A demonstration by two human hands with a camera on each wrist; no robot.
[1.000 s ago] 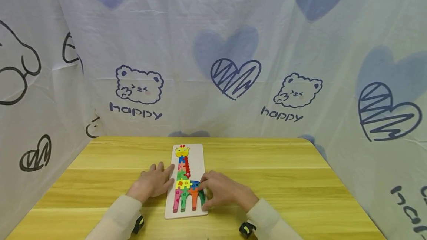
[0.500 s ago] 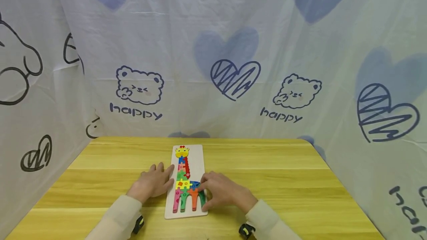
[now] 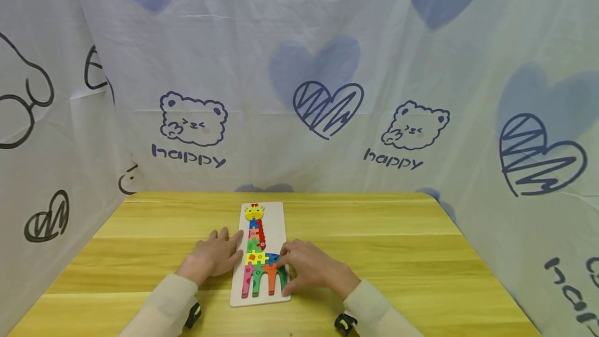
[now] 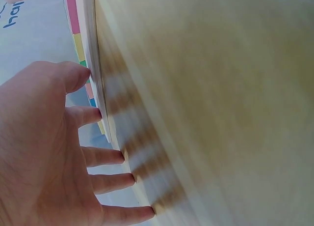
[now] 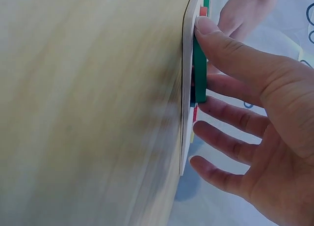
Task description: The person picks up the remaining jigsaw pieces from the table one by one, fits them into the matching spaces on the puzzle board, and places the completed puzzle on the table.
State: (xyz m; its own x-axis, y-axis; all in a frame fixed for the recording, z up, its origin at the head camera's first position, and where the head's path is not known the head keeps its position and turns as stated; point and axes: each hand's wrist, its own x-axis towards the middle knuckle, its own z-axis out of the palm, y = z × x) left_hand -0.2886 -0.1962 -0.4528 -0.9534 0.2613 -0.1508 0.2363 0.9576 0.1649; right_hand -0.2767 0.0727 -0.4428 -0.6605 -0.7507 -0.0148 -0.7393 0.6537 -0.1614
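Note:
A giraffe jigsaw puzzle of coloured pieces lies on a white board (image 3: 274,222), its yellow head piece (image 3: 254,213) at the far end. My right hand (image 3: 311,268) pinches the dark green hind-leg piece (image 5: 200,71) at the board's right side. In the right wrist view the thumb is at one end of this piece and fingers are at the other, while the ring and little fingers spread loosely. My left hand (image 3: 212,256) lies on the left, thumb and index fingertip at the board's edge. Its other fingertips (image 4: 128,179) rest on the table, fairly straight.
The board stands on a yellow wood-grain table (image 3: 374,243). Behind it hangs a white cloth (image 3: 262,134) printed with hearts and bears, also along both sides. A black wrist strap (image 3: 345,323) shows near the right sleeve.
Both hands and the puzzle hold nearly the same positions. Only a slight shift of the whole head view shows.

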